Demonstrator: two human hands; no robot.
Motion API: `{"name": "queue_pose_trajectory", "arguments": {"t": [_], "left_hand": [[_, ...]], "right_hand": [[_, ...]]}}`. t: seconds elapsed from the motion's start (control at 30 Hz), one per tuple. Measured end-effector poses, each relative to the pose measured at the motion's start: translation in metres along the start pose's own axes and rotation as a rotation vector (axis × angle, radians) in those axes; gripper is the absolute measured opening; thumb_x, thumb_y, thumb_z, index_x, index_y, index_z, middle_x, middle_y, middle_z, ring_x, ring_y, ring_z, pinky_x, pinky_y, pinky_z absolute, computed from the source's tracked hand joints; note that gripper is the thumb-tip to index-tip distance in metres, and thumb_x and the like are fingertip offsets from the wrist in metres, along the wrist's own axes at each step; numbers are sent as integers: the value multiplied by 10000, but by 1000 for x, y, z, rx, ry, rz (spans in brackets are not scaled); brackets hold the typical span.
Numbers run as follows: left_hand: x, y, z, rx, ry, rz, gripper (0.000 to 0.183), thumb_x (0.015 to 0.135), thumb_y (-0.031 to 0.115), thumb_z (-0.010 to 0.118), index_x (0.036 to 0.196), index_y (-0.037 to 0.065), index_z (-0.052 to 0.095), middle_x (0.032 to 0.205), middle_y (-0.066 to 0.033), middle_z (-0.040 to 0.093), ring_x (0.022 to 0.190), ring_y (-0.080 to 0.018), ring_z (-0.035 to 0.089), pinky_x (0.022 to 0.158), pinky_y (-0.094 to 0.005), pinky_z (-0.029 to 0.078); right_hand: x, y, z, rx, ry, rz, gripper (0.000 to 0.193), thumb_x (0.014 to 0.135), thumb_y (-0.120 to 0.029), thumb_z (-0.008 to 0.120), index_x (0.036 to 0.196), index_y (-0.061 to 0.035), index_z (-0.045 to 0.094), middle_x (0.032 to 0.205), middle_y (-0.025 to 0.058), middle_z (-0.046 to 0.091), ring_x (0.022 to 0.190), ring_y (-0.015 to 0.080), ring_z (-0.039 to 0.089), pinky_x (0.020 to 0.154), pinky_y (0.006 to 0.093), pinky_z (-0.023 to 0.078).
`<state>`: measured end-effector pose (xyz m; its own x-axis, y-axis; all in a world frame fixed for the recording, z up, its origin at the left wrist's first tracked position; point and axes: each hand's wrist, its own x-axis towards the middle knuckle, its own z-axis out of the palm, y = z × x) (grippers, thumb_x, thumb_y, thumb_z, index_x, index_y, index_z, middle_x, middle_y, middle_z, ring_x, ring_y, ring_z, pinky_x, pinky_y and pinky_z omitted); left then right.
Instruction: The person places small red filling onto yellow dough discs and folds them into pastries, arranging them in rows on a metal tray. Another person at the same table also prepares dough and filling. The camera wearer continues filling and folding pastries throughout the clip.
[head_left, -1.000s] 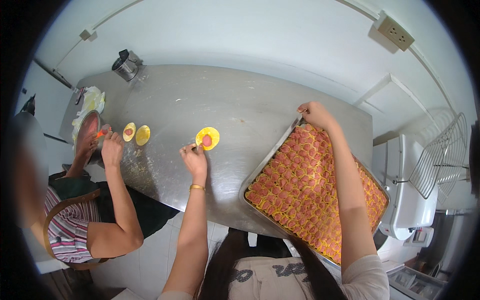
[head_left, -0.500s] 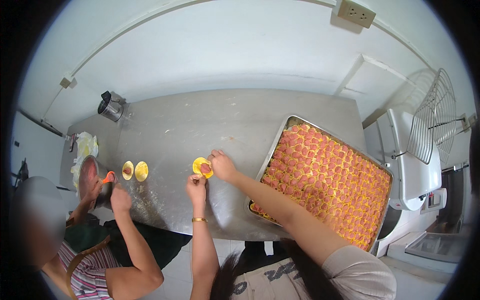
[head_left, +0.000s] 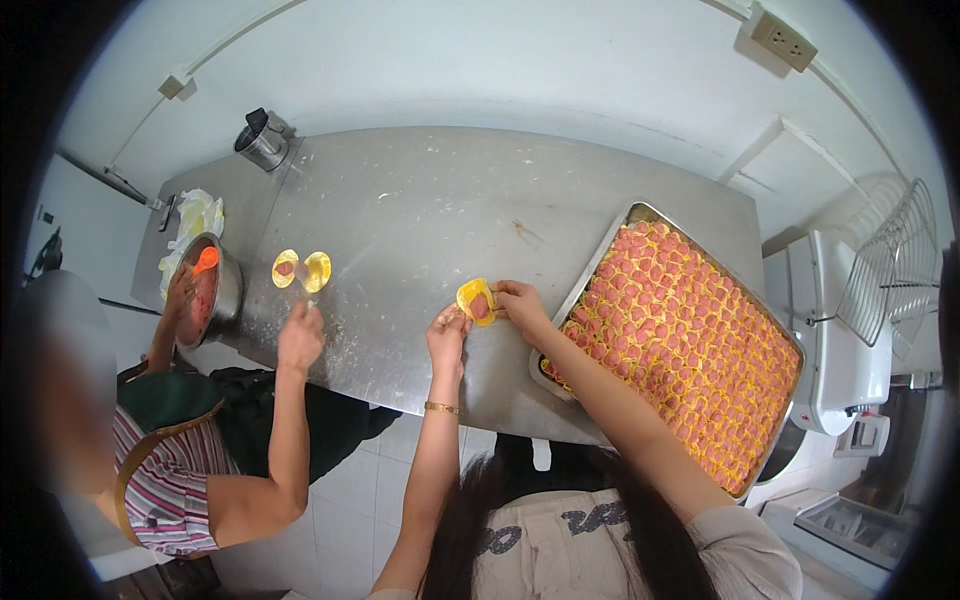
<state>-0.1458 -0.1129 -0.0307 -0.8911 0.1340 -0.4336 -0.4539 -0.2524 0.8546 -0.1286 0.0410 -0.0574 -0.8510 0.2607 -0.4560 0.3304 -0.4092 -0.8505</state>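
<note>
A round yellow dumpling wrapper (head_left: pixel 466 291) with a lump of pink meat filling (head_left: pixel 480 306) on it sits between my two hands, near the front of the steel table. My left hand (head_left: pixel 447 334), a gold bracelet at its wrist, pinches the wrapper's lower left edge. On the opposite side, the fingers of my right hand (head_left: pixel 523 308) grip its right edge. The wrapper is partly curled up around the filling. To my right, a large metal tray (head_left: pixel 583 287) is packed with rows of open-topped dumplings (head_left: pixel 680 350) showing pink filling.
At left, a co-worker's hand (head_left: pixel 301 337) is by two yellow wrappers (head_left: pixel 317 273), one bearing filling. The co-worker's other hand (head_left: pixel 181 290) is at a metal bowl (head_left: pixel 230 290) of pink filling, near an orange-handled tool (head_left: pixel 206 259). A metal cup (head_left: pixel 263 150) stands far left.
My hands have shifted from above and below the wrapper to its two sides, and its edge is curling up. The co-worker's hand has moved from the bowl to the wrappers. The view has shifted.
</note>
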Motion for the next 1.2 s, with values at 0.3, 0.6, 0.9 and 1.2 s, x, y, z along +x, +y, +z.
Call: {"name": "queue_pose_trajectory", "arguments": {"t": [0.3, 0.6, 0.9, 1.2], "left_hand": [[3, -14, -5, 251, -125, 156, 223, 873, 26, 624, 1094, 8, 623, 1024, -41, 645, 906, -105, 604, 798, -222, 483], [-7, 6, 2, -145, -177, -3, 71, 880, 82, 646, 879, 75, 576, 896, -8, 611, 789, -83, 587, 732, -237, 522], [-35, 22, 22, -139, -256, 89, 144, 885, 47, 619, 1001, 56, 535, 998, -32, 589, 892, -93, 583, 768, -267, 522], [-42, 22, 10, 53, -285, 62, 202, 846, 16, 655, 1030, 6, 572, 1142, -90, 590, 1016, -148, 579, 841, -296, 502]], "right_hand": [[-14, -8, 2, -476, -12, -198, 281, 792, -3, 637, 1065, 61, 636, 952, 90, 649, 836, 122, 601, 690, 254, 510], [-34, -34, 0, 84, -33, -46, 241, 792, 2, 627, 1030, 12, 592, 956, 51, 630, 869, 144, 608, 778, 256, 490], [-58, -52, 5, -233, 32, -324, 194, 779, 25, 654, 970, 21, 621, 921, 49, 648, 865, 137, 613, 801, 261, 492], [-77, -56, -5, -239, -70, -391, 231, 730, -28, 700, 953, 11, 654, 847, 49, 675, 798, 151, 641, 732, 286, 512]]}}
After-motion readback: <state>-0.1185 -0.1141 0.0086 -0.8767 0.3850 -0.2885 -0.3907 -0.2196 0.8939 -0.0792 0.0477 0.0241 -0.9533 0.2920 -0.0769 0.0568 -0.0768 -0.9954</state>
